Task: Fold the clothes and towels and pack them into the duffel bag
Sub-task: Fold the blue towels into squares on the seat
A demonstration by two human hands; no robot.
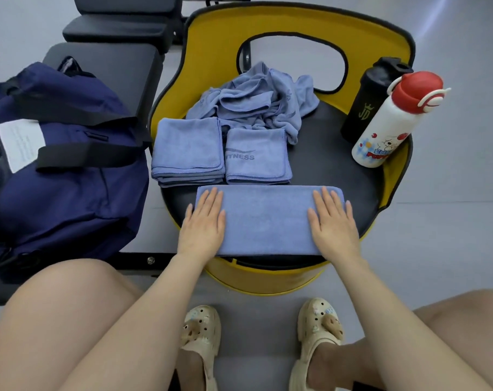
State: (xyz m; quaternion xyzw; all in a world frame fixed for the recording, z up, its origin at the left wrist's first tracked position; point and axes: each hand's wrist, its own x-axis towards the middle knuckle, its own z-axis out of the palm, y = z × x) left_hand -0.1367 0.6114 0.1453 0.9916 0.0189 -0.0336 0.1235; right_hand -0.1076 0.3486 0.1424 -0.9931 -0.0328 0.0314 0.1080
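A blue towel (267, 218), folded into a long strip, lies across the front of the black seat (332, 153) of a yellow chair. My left hand (204, 221) presses flat on its left end and my right hand (334, 221) presses flat on its right end, fingers straight. Behind it sit two folded blue towel stacks, one plain (187, 150) and one printed "FITNESS" (256, 156). Further back lies a crumpled heap of blue towels (256, 100). The navy duffel bag (59, 170) with black straps rests on a bench to the left.
A black shaker bottle (369, 100) and a white bottle with a red cap (392, 122) stand at the seat's right edge. The yellow chair back (211, 46) curves round the rear. Black benches (121, 21) stand at the back left. My knees and sandalled feet are below.
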